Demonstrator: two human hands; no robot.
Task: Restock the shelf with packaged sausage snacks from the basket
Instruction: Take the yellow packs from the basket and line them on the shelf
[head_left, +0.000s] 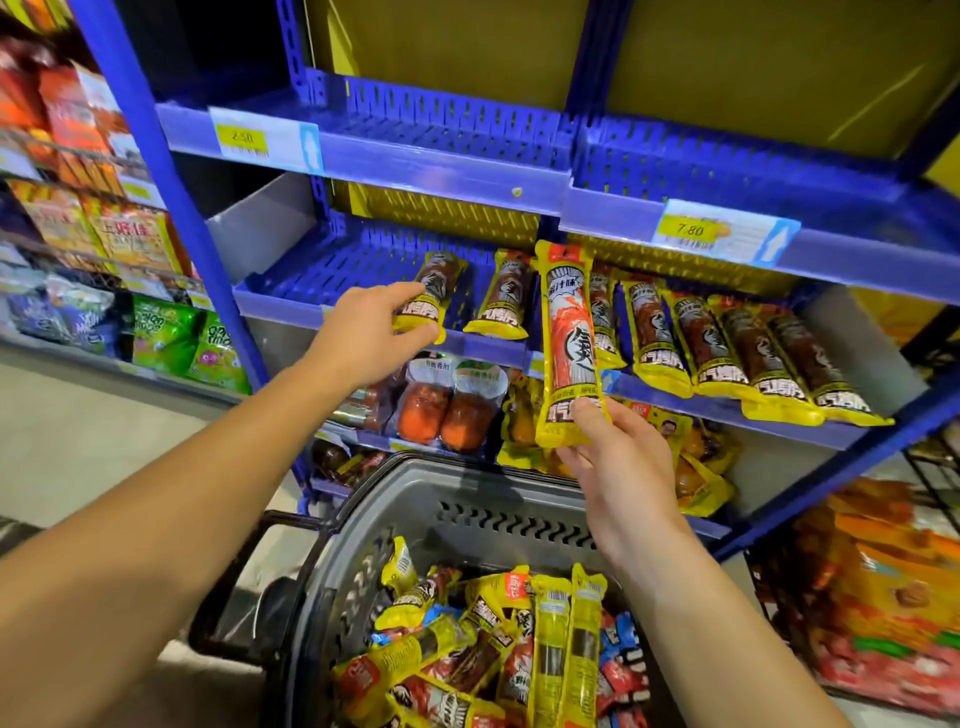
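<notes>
The grey basket (467, 499) held heaped yellow sausage packs (550, 649) while the left hand (363, 332) gripped, seemingly, a shelved pack (434, 291) and the right hand (618, 452) pinched an upright one (566, 332).

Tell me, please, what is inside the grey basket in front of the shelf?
The grey basket holds a loose pile of yellow-wrapped sausage snacks, with a few blue packets among them. Whatever lies beneath the top layer is covered.

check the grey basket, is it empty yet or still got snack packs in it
Not empty. The grey basket holds a loose pile of yellow-edged sausage packs across its visible bottom. How deep the pile goes cannot be told.
</notes>
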